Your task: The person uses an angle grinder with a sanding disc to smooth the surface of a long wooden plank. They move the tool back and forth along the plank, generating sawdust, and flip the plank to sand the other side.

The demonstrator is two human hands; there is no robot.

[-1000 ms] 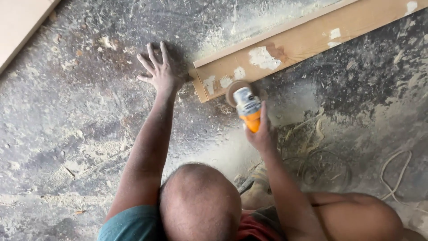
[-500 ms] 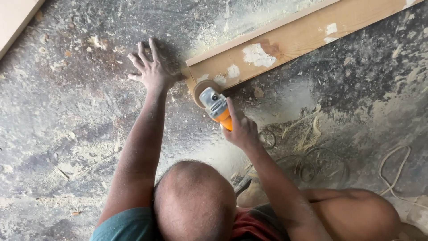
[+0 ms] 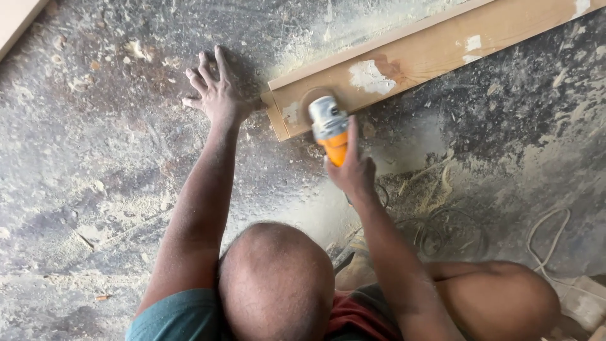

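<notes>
My right hand (image 3: 353, 169) grips an orange and grey angle grinder (image 3: 329, 126), whose disc rests on the near end of a long wooden plank (image 3: 429, 53) lying on the floor. The plank carries white filler patches (image 3: 369, 76). My left hand (image 3: 218, 93) is spread flat on the dusty floor, fingers apart, just left of the plank's end. My head and shoulders fill the bottom of the view, with a bent knee (image 3: 505, 303) at lower right.
The concrete floor (image 3: 95, 189) is covered in sawdust. A pale cord (image 3: 549, 233) loops at the right, and dark cable coils (image 3: 442, 227) lie near my right arm. Another light board (image 3: 16, 19) shows at the top left corner.
The grinder has moved up onto the plank's end from just below it. My left hand stays planted on the floor.
</notes>
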